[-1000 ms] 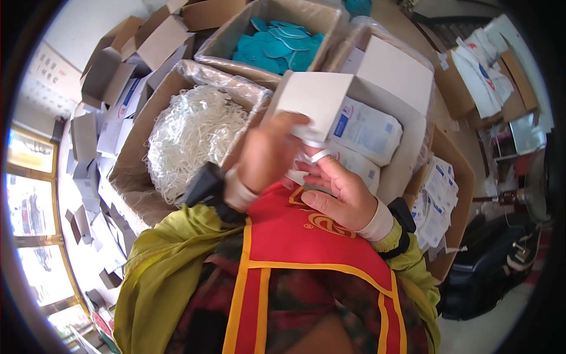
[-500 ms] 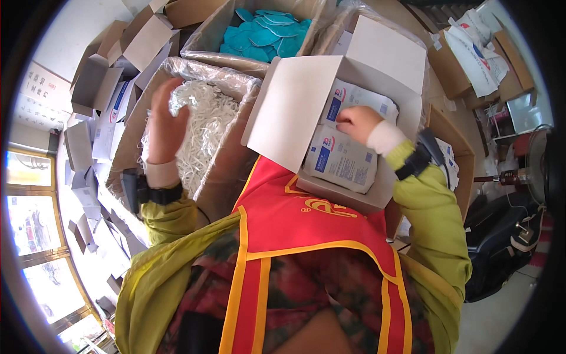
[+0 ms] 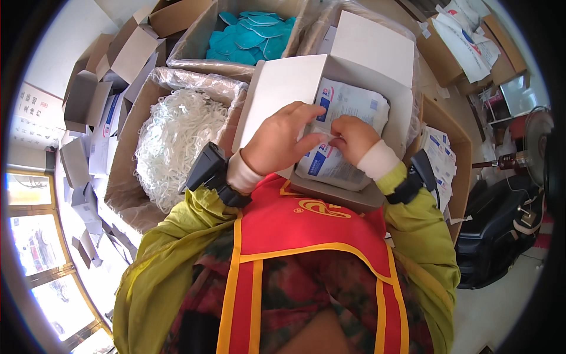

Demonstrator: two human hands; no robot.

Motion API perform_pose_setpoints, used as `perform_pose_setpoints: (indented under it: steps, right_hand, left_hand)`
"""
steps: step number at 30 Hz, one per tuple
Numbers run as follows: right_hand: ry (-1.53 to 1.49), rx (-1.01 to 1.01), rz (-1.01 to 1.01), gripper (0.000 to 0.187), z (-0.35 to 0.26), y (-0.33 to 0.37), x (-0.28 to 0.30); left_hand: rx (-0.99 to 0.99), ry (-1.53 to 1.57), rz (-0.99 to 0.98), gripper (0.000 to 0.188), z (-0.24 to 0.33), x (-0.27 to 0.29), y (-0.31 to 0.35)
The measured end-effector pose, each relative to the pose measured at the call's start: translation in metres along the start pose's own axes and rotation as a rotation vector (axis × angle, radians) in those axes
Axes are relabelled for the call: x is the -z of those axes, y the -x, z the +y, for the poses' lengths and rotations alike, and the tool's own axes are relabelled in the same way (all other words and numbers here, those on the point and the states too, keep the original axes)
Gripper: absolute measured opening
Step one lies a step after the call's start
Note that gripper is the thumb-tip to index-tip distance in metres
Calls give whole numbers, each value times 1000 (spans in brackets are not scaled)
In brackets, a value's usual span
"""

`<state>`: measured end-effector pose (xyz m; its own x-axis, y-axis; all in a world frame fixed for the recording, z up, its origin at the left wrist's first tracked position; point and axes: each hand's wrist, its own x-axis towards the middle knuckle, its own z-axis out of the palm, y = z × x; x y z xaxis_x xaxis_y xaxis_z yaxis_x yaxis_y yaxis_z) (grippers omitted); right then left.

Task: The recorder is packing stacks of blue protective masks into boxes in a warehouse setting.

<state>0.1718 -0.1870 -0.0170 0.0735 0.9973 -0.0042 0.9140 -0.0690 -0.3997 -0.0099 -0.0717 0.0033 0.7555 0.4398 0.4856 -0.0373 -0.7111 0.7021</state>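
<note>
In front of me stands an open white carton (image 3: 282, 94) with its flaps folded out. Inside lie two stacks of flat white packets with blue print, a far packet (image 3: 354, 105) and a near packet (image 3: 341, 171). My left hand (image 3: 282, 140) hovers over the carton's left side, thumb and fingers apart, with nothing in it. Close beside it, my right hand (image 3: 356, 140) has its fingers curled into a pinch where the two stacks meet. What lies between those fingertips is hidden.
On the left is a plastic-lined box of tangled white strips (image 3: 180, 138). Turquoise cup-shaped pieces (image 3: 252, 38) fill another box behind. A cardboard box holding more packets (image 3: 437, 159) stands at right. Open empty cartons (image 3: 88, 106) line the left side; a black chair (image 3: 495, 236) is at right.
My left hand has come right, from over the white strips to above the packets. My right hand stays over the carton, fingers still pinched.
</note>
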Motion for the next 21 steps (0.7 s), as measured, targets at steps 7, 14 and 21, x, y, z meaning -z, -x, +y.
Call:
perform_pose_setpoints:
  steps: [7,14,21]
  right_hand:
    - [-524,-77,210,17,-41,28,40]
    - [-290,93,381,9,-58,35,53]
    - [1,365,445,8,-95,58,75]
  left_hand:
    - [246,229,-237,11,18,-6,-6]
    - [402,446,-103,12,33,-14,-6]
    - [582,655,117,24,1,-11,-22]
